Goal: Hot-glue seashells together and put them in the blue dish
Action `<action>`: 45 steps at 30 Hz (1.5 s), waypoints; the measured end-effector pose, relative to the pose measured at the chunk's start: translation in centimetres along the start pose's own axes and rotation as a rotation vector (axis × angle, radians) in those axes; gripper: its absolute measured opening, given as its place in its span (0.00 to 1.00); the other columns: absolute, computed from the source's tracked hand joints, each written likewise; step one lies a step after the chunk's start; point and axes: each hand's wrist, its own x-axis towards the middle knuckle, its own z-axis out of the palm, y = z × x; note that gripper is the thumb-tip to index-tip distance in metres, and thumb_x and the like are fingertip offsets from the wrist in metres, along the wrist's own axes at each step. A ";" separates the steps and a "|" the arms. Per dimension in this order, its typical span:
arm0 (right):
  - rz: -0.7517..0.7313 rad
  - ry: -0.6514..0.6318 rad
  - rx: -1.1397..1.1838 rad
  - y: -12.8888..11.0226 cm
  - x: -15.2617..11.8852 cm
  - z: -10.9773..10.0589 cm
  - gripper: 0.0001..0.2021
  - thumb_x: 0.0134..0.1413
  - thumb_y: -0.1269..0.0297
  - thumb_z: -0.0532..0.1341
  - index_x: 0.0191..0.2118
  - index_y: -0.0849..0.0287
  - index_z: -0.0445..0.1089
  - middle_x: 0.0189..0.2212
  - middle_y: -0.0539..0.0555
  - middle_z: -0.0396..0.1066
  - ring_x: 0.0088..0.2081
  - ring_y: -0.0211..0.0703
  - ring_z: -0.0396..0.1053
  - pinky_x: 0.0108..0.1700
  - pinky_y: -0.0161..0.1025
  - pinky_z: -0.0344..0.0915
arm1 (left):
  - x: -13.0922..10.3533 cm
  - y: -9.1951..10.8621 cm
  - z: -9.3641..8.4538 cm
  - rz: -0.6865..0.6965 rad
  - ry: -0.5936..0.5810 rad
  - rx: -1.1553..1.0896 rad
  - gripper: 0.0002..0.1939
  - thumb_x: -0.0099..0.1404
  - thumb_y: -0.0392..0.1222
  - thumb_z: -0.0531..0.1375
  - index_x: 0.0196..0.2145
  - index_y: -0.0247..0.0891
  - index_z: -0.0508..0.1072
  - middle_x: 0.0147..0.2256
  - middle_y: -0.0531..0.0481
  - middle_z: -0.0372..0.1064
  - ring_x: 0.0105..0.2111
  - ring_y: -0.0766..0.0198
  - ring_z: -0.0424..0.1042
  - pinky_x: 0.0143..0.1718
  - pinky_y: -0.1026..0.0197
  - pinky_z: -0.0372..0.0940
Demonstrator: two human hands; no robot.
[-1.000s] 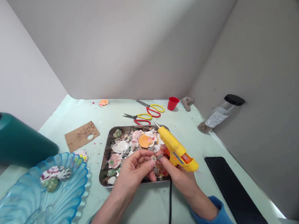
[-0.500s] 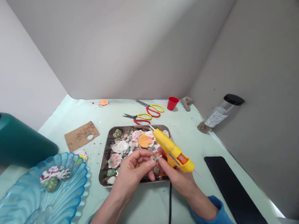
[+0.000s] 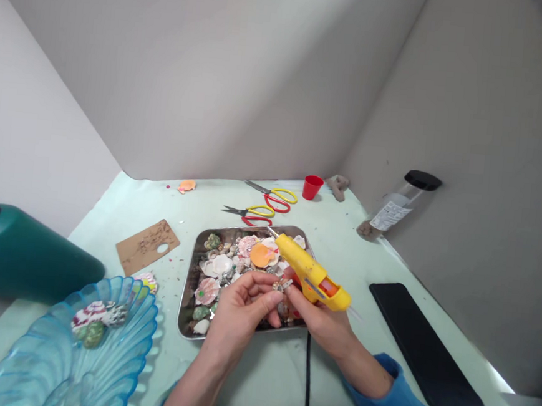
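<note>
My left hand pinches a small shell-like piece between thumb and fingertips; its exact kind is too small to make out. My right hand is closed around a yellow hot glue gun, and its thumb and fingertip meet a pale end of the small piece. The gun's metal nozzle points away to the upper left. Both hands are above the near part of a metal tray full of seashells, among them an orange scallop shell and a pink one.
At left are a blue scalloped dish holding several shells, a green bottle and a brown board. Behind the tray lie two scissors and a red cup. Rightward are a clear jar and black slab.
Almost nothing differs. The whole view has shifted very slightly, and both hands keep the same grip on the glue gun and the small piece.
</note>
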 end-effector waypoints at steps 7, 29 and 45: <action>0.070 0.008 0.095 0.3 0.1 0.0 0.11 0.51 0.60 0.63 0.41 0.55 0.73 0.37 0.53 0.78 0.39 0.48 0.76 0.43 0.43 0.73 | -0.1 0.3 0.2 0.015 -0.047 -0.019 0.19 0.50 0.43 0.71 0.38 0.35 0.72 0.27 0.55 0.70 0.18 0.72 0.69 0.23 0.66 0.63; 0.188 0.101 0.139 0.2 0.2 0.2 0.13 0.45 0.59 0.66 0.40 0.55 0.74 0.31 0.50 0.76 0.33 0.46 0.75 0.33 0.38 0.70 | 0.1 -0.1 -0.7 0.021 -0.014 -0.043 0.14 0.57 0.46 0.66 0.37 0.33 0.72 0.26 0.51 0.74 0.20 0.69 0.72 0.26 0.66 0.66; 0.106 0.051 0.105 0.9 0.1 -0.1 0.11 0.51 0.58 0.64 0.42 0.50 0.74 0.36 0.49 0.77 0.38 0.45 0.75 0.40 0.40 0.71 | 0.1 0.2 -0.7 -0.039 -0.051 -0.197 0.13 0.56 0.44 0.67 0.36 0.33 0.75 0.20 0.51 0.72 0.20 0.69 0.69 0.27 0.66 0.65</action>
